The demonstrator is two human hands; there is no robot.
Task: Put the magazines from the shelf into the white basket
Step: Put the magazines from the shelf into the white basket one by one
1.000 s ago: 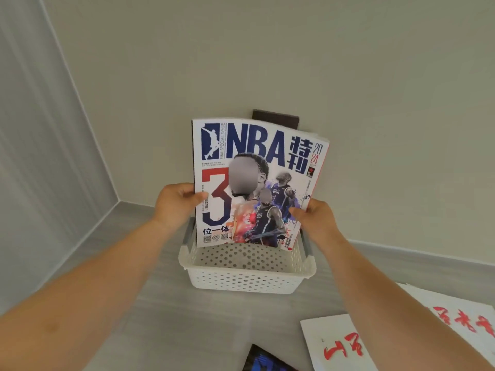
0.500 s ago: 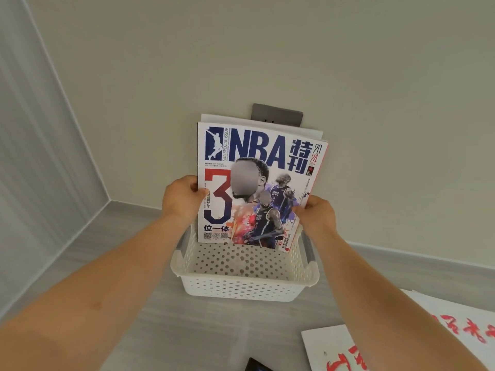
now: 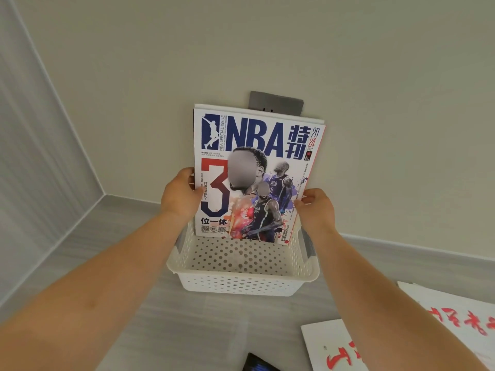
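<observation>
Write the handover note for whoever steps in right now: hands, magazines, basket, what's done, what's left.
Left hand grips the left edge of the NBA magazine; right hand grips its right edge.
The magazine stands upright, its lower edge inside the white basket at the far side. A white edge, perhaps another magazine, shows behind its top.
Done: magazine brought into the basket; whether it rests on the bottom is unclear.
Left: let go, then fetch any others. No shelf is in view.

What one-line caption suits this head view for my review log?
Left hand and right hand hold an NBA magazine upright in the white basket by the wall.
</observation>
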